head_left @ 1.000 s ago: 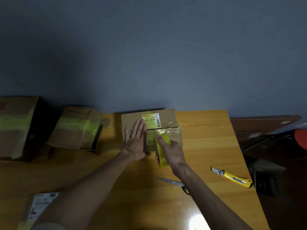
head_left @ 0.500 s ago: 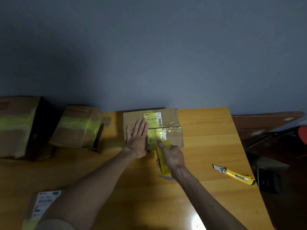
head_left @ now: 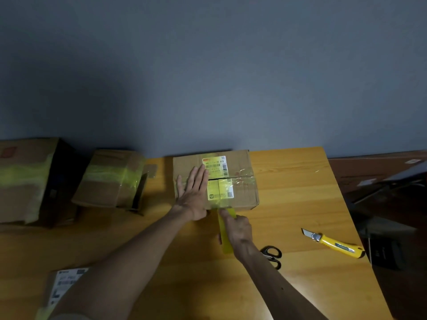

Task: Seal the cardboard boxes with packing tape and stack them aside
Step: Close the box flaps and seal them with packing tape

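The cardboard box (head_left: 243,198) being sealed sits on the wooden table (head_left: 291,181) against its far edge, about midway along, flaps closed and a printed label across the seam. A strip of yellow tape (head_left: 223,192) runs over the top and down the near side to the tape roll (head_left: 225,239). The right hand (head_left: 239,229) grasps this roll just in front of the box, though how the fingers wrap it is hard to make out. The left hand (head_left: 193,192) lies flat on the box top, fingers straight, pressing down. Near the right wrist lie black scissors (head_left: 273,256); farther toward the right edge, a yellow utility knife (head_left: 335,243). Two taped boxes stand at the far left, one small (head_left: 108,181) and one larger (head_left: 25,181).
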